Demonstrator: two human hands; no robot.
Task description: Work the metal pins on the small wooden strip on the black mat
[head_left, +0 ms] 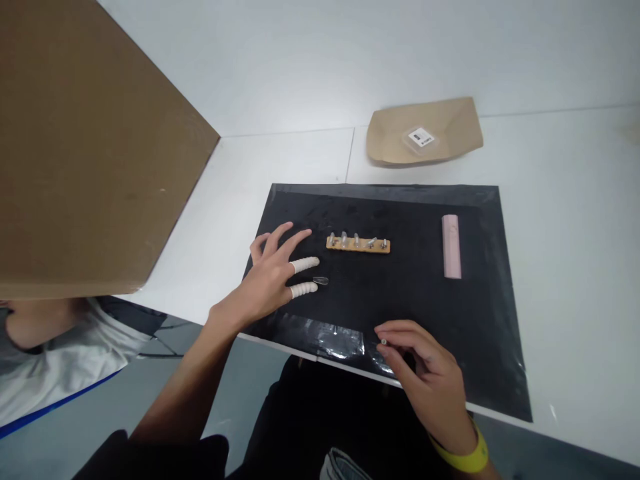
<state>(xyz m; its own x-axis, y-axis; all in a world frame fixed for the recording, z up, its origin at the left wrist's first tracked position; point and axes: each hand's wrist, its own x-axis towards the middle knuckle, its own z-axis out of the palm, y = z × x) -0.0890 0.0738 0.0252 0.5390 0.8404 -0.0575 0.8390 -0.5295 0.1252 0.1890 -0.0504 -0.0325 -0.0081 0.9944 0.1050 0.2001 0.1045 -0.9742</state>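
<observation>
My left hand [273, 277] is over the left part of a black mat [400, 300], fingers spread. Ribbed white covers sit on its thumb and index finger. Between those two fingertips, close to the thumb, is a small clear oval piece [321, 281] like a false nail tip; whether the thumb touches it I cannot tell. Near the mat's front edge, my right hand [425, 370] pinches a tiny pale round-ended piece [383, 342] between thumb and fingers. Beyond the hands lies a narrow wooden strip [357, 245] with several clear nail tips on small metal holders.
A pink faceted bar [451, 247] lies on the mat's right side. Behind the mat, a brown paper tray [450, 127] holds a clear labelled packet [421, 137]. A large brown board [90, 147] stands on the left, with another person's sleeve [75, 360] below it.
</observation>
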